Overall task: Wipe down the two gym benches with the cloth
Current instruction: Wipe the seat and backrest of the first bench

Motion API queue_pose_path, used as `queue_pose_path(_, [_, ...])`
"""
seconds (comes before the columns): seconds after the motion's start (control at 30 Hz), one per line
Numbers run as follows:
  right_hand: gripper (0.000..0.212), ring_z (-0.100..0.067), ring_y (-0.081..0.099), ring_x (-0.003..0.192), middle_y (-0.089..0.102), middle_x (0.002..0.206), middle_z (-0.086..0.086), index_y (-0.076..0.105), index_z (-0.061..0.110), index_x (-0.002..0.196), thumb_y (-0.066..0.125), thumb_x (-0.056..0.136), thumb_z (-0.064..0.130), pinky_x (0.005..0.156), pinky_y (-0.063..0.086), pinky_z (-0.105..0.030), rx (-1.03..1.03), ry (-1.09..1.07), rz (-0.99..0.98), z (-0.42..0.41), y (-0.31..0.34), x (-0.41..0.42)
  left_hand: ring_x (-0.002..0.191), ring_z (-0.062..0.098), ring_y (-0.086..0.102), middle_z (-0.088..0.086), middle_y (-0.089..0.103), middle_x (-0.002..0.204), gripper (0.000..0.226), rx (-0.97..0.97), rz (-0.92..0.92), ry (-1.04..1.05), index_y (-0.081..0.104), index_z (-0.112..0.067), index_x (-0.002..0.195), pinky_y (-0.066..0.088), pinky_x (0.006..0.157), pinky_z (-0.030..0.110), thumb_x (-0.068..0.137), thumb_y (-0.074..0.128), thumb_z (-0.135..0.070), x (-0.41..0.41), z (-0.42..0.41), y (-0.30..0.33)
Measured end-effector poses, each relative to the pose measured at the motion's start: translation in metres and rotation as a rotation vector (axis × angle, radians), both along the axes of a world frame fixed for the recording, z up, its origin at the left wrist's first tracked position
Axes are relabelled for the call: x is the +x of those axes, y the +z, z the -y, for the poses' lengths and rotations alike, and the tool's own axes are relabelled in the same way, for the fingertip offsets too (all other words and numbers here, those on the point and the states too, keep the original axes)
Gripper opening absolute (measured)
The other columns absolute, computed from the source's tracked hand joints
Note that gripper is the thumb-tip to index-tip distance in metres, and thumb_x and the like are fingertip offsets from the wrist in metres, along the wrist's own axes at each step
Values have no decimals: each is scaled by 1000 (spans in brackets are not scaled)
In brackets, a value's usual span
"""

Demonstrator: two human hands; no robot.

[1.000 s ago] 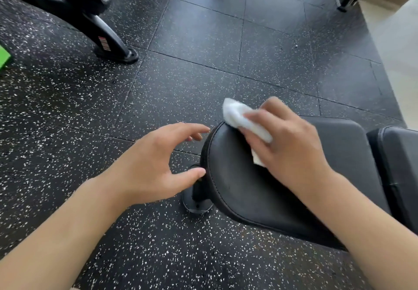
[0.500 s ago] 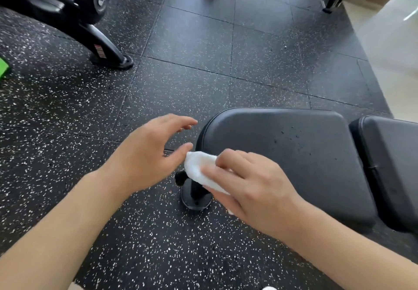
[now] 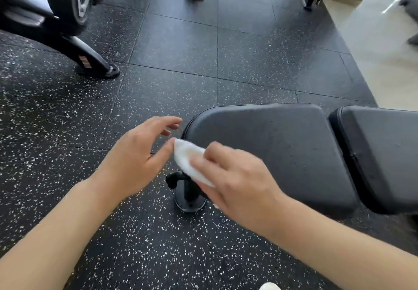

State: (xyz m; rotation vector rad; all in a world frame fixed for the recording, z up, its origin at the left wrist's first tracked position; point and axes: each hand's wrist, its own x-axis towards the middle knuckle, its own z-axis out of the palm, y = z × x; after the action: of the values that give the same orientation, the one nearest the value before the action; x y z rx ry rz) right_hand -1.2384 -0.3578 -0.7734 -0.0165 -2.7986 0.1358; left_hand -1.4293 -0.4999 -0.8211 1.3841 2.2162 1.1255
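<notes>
Under the right hand [image 3: 235, 179], a folded white cloth [image 3: 188, 160] is pinched between fingers and thumb at the rounded near-left corner of the bench pad [image 3: 271, 149]. The pad's long axis runs away rightward from that hand, toward a second pad section [image 3: 384, 154] across a narrow gap, so the unwiped length probably lies to the right. The left hand [image 3: 133, 160] hovers just left of the cloth, fingers spread and relaxed, thumb tip close to or touching it. The upholstery looks smooth, matte and dark, with piped edges; the cloth looks soft and fleecy. Rubber floor [image 3: 67, 131], black with white speckles.
</notes>
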Motion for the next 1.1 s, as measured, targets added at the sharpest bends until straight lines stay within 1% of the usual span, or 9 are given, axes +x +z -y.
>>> queue_pose_path(0.13, [23, -29, 59, 70, 61, 91, -8, 73, 12, 112, 75, 89, 10, 57, 52, -40, -30, 28, -39, -31, 4, 1, 127, 7, 57, -15, 56, 138, 43, 28, -43, -62, 58, -24, 143, 47, 110, 35, 103, 48, -36, 13, -19, 5])
queue_pose_path(0.2, [34, -29, 66, 80, 58, 98, -3, 69, 20, 122, 77, 90, 13, 63, 56, -38, 19, -144, -81, -68, 6, -6, 133, 10, 53, -10, 52, 143, 45, 23, -62, -74, 59, -21, 142, 41, 115, 31, 101, 52, -37, 20, -28, 7])
queue_pose_path(0.33, [25, -28, 65, 91, 58, 105, -3, 73, 24, 124, 63, 103, 33, 76, 51, -40, -104, -487, -27, -117, 10, -15, 139, 12, 47, -6, 49, 150, 45, 26, -93, -59, 60, -19, 142, 31, 120, 21, 98, 56, -32, 32, -39, 6])
queue_pose_path(0.4, [26, -29, 64, 88, 58, 104, -5, 71, 21, 124, 64, 102, 32, 72, 53, -42, -36, -449, -26, -99, 9, -19, 138, 14, 48, -5, 50, 148, 46, 46, -100, -39, 58, -16, 142, 32, 120, 22, 98, 54, -31, 33, -42, 4])
queue_pose_path(0.53, [41, -24, 63, 80, 65, 96, -4, 66, 13, 136, 69, 96, 21, 61, 55, -39, 52, -186, -97, -43, -1, -20, 129, 15, 55, -6, 57, 137, 46, 99, -15, 40, 52, -17, 139, 45, 112, 40, 94, 57, -25, 36, -48, 1])
queue_pose_path(0.63, [37, -24, 66, 81, 64, 98, -3, 69, 21, 134, 67, 97, 24, 64, 55, -39, 36, -117, -76, -62, 4, -19, 127, 15, 54, -7, 57, 137, 50, 102, -23, 68, 52, -17, 140, 39, 113, 26, 92, 59, -29, 45, -55, 3])
queue_pose_path(0.83, [26, -35, 63, 90, 56, 107, -5, 72, 15, 111, 59, 103, 36, 72, 44, -37, -57, -659, 22, -173, 11, -17, 139, 15, 45, -4, 49, 151, 49, 38, -105, -40, 65, -19, 134, 23, 119, 15, 91, 54, -39, 53, -65, 10])
queue_pose_path(0.97, [19, -28, 64, 90, 57, 106, -3, 70, 19, 108, 58, 102, 33, 68, 43, -37, 73, -508, 5, -132, 9, -26, 138, 16, 47, -4, 51, 147, 45, 93, -84, -25, 68, -18, 130, 29, 120, 23, 89, 54, -31, 53, -66, 9])
queue_pose_path(1.1, [41, -21, 67, 89, 62, 111, -2, 60, 13, 141, 52, 101, 23, 70, 52, -36, 44, -202, 10, -78, -2, -30, 132, 20, 52, -1, 55, 138, 33, 135, -76, -9, 67, -13, 116, 38, 115, 33, 84, 58, -16, 52, -70, 9])
